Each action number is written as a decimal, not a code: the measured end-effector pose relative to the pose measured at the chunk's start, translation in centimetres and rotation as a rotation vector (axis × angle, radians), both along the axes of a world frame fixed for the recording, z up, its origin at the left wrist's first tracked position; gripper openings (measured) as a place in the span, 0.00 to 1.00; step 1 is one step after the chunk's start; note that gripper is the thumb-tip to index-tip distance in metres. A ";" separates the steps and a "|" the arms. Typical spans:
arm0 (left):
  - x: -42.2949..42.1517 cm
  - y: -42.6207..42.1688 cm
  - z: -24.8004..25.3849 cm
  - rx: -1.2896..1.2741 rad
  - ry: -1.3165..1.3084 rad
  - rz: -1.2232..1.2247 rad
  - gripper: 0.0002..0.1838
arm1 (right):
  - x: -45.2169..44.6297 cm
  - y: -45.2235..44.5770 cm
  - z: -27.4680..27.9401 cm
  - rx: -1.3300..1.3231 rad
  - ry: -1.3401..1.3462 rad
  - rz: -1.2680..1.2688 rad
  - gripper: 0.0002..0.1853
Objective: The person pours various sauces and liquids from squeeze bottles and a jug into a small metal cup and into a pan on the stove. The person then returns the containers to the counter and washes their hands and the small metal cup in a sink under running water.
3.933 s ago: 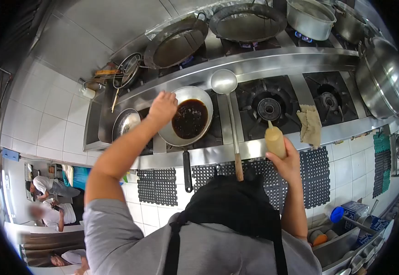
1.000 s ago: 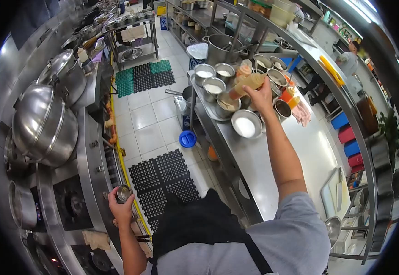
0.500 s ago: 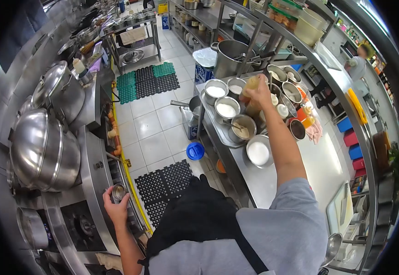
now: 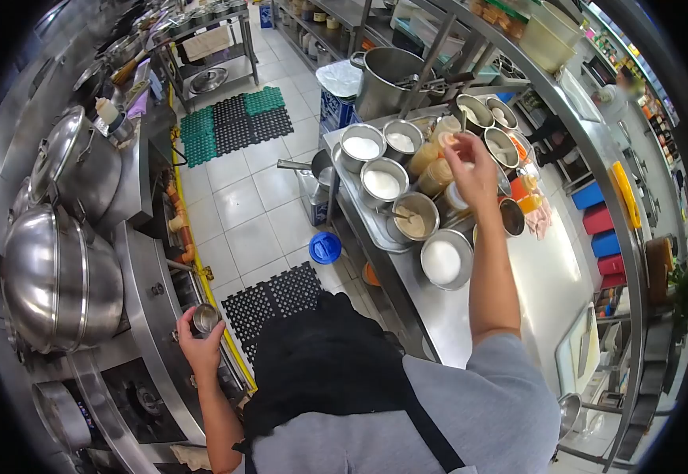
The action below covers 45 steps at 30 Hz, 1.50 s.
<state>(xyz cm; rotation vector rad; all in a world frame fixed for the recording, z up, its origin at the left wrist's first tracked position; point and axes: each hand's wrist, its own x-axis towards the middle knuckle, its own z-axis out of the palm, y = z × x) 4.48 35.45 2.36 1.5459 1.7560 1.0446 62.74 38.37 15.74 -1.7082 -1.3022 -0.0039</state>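
Observation:
My left hand grips a small round metal cup by its rim, beside the stove front at lower left. My right hand reaches over the steel table among squeeze bottles, thumb and fingers apart near the bottle tops. A squeeze bottle with yellowish-brown contents stands just left of it, and a darker brown bottle is below that. Nearby on a tray are metal pots of white powder and a pot of beige powder with a spoon. A bowl of white granules sits closer to me.
Large lidded steel pots line the stove at left. A tall stockpot stands behind the tray, under a metal shelf frame. On the floor are a blue lid and black rubber mats. Another person is at far right.
My right hand has let go of the yellowish-brown squeeze bottle, which now stands among the others, and has shifted right. My left hand still holds the metal cup. The view has shifted slightly.

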 end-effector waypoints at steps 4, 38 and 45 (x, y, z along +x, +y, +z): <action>0.7 1.5 -1.0 0.211 0.106 -0.147 0.34 | -7.2 -7.1 -7.7 -0.081 0.269 0.083 0.16; -11.3 -58.5 4.2 0.131 0.206 0.691 0.39 | -36.4 -28.6 -17.7 -0.809 0.104 1.295 0.10; -9.1 -80.5 7.7 0.092 0.263 1.148 0.38 | -52.5 -42.1 -15.9 -0.887 -0.015 1.694 0.14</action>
